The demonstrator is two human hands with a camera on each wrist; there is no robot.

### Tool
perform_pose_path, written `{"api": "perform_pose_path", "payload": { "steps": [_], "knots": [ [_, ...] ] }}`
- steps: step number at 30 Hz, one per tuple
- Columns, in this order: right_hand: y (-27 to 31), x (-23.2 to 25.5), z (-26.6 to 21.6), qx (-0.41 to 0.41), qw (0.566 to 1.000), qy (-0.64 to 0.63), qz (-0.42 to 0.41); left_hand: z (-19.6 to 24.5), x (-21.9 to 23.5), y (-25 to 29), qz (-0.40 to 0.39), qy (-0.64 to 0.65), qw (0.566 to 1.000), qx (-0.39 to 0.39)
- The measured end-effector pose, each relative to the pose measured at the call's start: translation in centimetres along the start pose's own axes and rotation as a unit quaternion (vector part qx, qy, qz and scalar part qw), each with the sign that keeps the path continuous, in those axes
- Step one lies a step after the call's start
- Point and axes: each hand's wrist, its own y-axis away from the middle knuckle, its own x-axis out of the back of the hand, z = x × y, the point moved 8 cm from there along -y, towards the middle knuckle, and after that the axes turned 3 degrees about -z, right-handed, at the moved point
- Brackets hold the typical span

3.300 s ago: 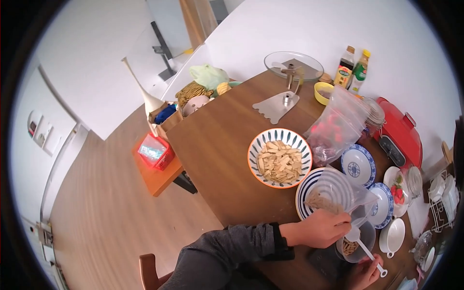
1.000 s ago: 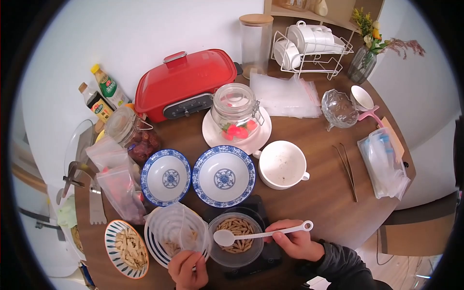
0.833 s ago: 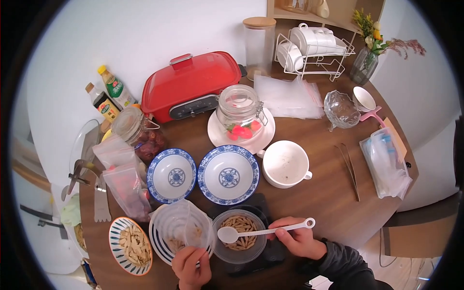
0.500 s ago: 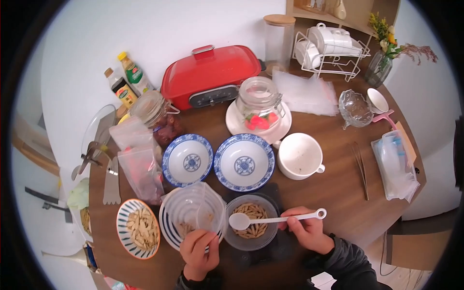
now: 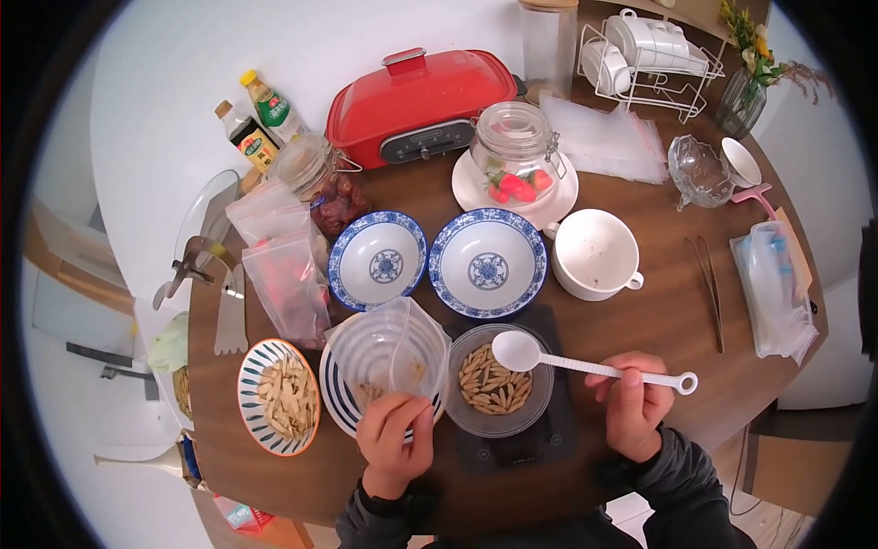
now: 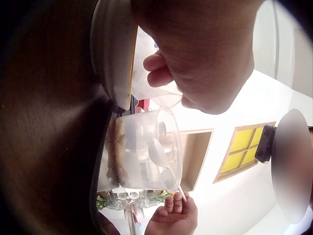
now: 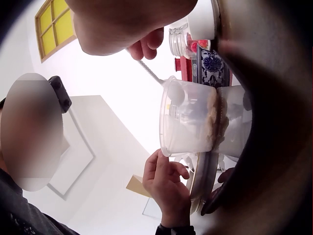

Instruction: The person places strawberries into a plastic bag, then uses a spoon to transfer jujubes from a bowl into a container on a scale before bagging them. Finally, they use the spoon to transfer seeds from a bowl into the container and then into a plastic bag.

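In the head view my left hand (image 5: 396, 442) pinches the lower edge of a clear plastic bag (image 5: 389, 343), which lies over a blue-striped plate (image 5: 331, 389) and has a few brown bits in it. My right hand (image 5: 636, 403) grips the handle of a white measuring spoon (image 5: 519, 351), its bowl above a clear plastic tub (image 5: 547, 403). Brown spindle-shaped pieces (image 5: 494, 384) cover the tub's bottom, and the tub stands on a black scale (image 5: 562, 430). The right wrist view shows the spoon's bowl (image 7: 175, 93) near the tub's rim.
A striped bowl of pale slices (image 5: 288, 398) stands at left. Behind the tub are two blue-and-white bowls (image 5: 489, 233), a white two-handled cup (image 5: 594, 252) and a strawberry jar (image 5: 514, 137). Tweezers (image 5: 707, 293) lie right; a red electric cooker (image 5: 416, 101) stands behind.
The head view has swung from the table's left side to face it. Over the last second the right hand has drawn the spoon rightward relative to the tub. The left hand keeps hold of the bag.
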Motion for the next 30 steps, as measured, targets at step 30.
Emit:
{"api": "perform_pose_path", "payload": {
  "steps": [30],
  "knots": [
    [-2.0, -1.0, -0.1, 0.001, 0.988, 0.14, -0.07, -0.1, 0.1, -0.4, 0.017, -0.003, 1.0, -0.024]
  ]
}}
